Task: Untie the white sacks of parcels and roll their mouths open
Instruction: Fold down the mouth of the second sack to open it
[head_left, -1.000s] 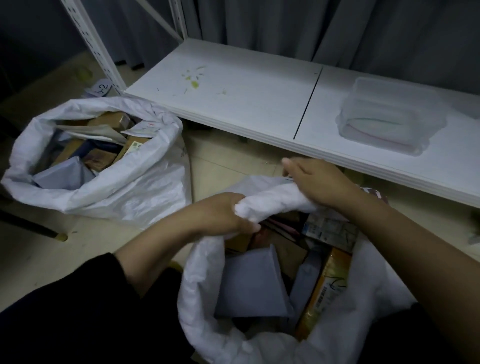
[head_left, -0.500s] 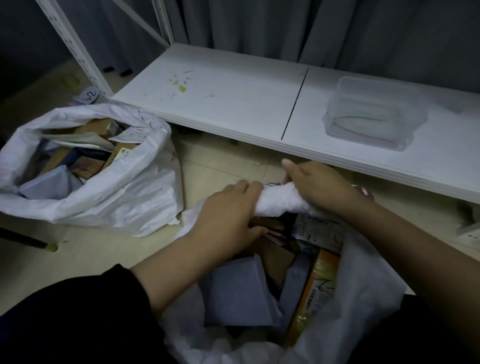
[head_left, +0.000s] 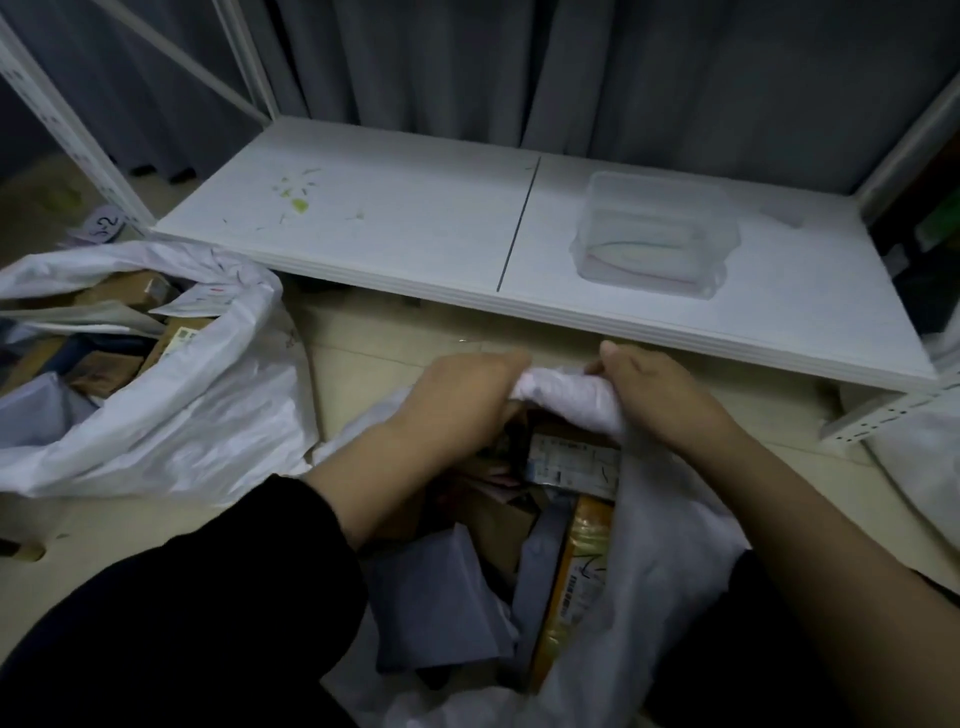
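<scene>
A white sack (head_left: 660, 561) of parcels stands open on the floor right below me. Its far rim (head_left: 563, 395) is rolled into a thick band. My left hand (head_left: 462, 400) grips that band from the left, and my right hand (head_left: 660, 395) grips it from the right, thumb on top. Grey mailers, brown boxes and a yellow packet (head_left: 579, 571) show inside. A second white sack (head_left: 208, 405) lies at the left, its mouth rolled open with boxes and envelopes showing.
A low white shelf board (head_left: 415, 234) runs across just beyond the sacks, with a clear plastic tub (head_left: 654, 234) on its right half. White rack uprights (head_left: 67, 124) stand at the left. Another white bag (head_left: 924, 467) sits at the right edge. Grey curtains hang behind.
Both hands have kept their grip on the near sack's far rim and turned it outward, away from me. The roll sits farther from me and looks thicker; my left hand closed over it.
</scene>
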